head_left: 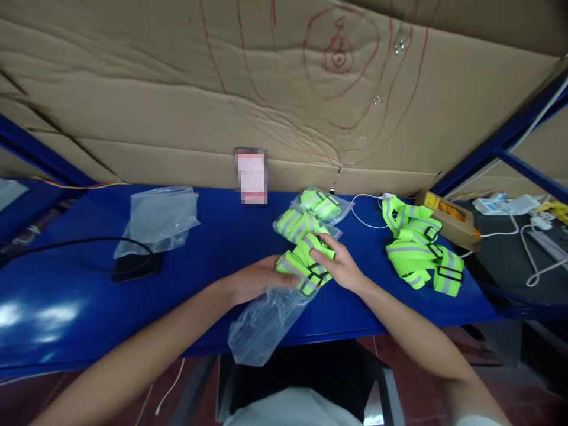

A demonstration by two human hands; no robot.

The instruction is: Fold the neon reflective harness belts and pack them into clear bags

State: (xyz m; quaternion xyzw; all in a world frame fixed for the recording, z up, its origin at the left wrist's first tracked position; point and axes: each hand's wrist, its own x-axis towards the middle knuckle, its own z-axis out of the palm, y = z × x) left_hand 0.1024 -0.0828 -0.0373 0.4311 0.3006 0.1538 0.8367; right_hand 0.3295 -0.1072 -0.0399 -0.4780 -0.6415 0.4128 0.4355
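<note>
Nearest, clear crumpled plastic bag (261,322) hangs over blue table edge (89,296), mouth gripped by left hand (255,278). Right hand (339,266) closed on folded neon-green reflective strap bundle (306,263) at the bag mouth. Behind: two bagged bundles (310,216); loose straps (419,248) right; empty bags (160,219) left.

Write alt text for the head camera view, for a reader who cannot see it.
Two bare hands meet over a blue table: the right hand grips a folded neon-yellow reflective strap bundle at the mouth of a clear plastic bag that the left hand holds. Bagged bundles lie behind, loose straps to the right.
</note>
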